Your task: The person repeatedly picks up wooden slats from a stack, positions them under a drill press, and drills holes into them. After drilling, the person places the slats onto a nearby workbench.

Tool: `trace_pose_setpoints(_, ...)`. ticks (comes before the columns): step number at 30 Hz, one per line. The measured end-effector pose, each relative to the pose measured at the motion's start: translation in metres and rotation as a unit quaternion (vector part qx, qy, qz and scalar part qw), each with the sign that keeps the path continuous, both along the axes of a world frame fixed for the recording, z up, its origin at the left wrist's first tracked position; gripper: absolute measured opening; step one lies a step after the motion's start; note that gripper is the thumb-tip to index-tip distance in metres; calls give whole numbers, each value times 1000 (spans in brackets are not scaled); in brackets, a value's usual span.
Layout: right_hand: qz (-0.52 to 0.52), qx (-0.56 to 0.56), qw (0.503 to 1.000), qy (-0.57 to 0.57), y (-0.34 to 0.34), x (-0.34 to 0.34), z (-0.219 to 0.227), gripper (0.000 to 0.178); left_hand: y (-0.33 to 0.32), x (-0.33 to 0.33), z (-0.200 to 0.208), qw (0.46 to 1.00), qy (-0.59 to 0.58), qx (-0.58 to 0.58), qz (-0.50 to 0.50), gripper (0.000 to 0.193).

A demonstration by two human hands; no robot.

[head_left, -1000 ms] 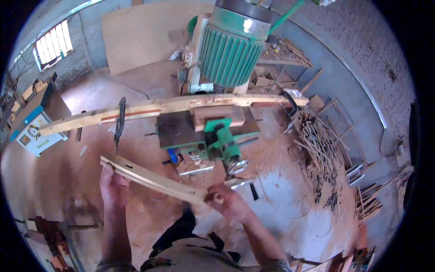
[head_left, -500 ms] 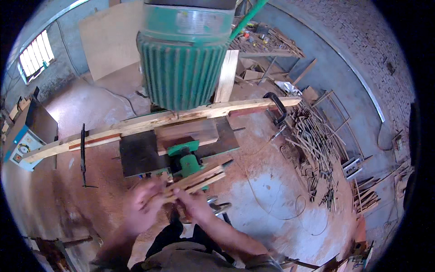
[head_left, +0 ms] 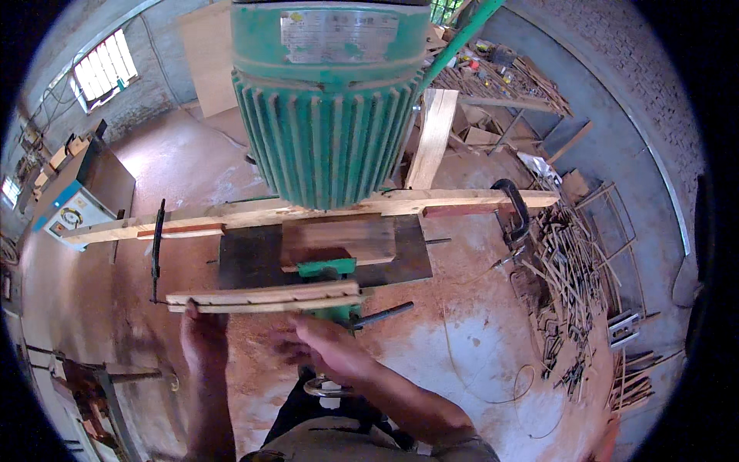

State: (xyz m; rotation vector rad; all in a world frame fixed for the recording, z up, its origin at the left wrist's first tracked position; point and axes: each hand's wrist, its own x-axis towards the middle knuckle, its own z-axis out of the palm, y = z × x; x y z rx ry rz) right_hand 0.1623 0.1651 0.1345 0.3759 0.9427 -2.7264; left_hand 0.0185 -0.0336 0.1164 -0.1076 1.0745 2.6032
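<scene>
Two pale wooden strips (head_left: 262, 297), lying together with a row of small dark notches along them, are held level in front of the machine. My left hand (head_left: 205, 331) grips their left end, thumb on the near face. Just below the strips, towards their right half, my right hand (head_left: 327, 346) is spread and slightly blurred, apparently holding nothing. Beyond the strips, a green clamp (head_left: 327, 267) presses against a brown wooden block (head_left: 362, 237) on the dark machine table (head_left: 250, 258). A large green ribbed motor (head_left: 323, 138) hangs above and hides part of the machine.
A long wooden beam (head_left: 462, 199) crosses behind the block, with a black clamp (head_left: 514, 208) on its right and a bar clamp (head_left: 158, 250) on its left. A cabinet (head_left: 96, 185) stands far left. Scrap sticks (head_left: 570, 285) pile up at right.
The strips have swung from a slant to nearly level and moved left. My left hand now holds their left end; my right hand has let go of them. The view has shifted.
</scene>
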Motion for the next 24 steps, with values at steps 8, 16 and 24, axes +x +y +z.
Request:
trace_pose_setpoints(8, -252, 144, 956, -45, 61, 81, 24, 29, -1, -113, -25, 996, 21, -67, 54, 21)
trace_pose_setpoints(16, -315, 468, 822, -82, 111, 80, 1, 23, 20, -188, -74, 998, 25, -54, 12, 25)
trace_pose_setpoints(24, -89, 914, 393, 53, 203, -26, -57, 79, 33, -203, -64, 995, 25, -97, -7, 30)
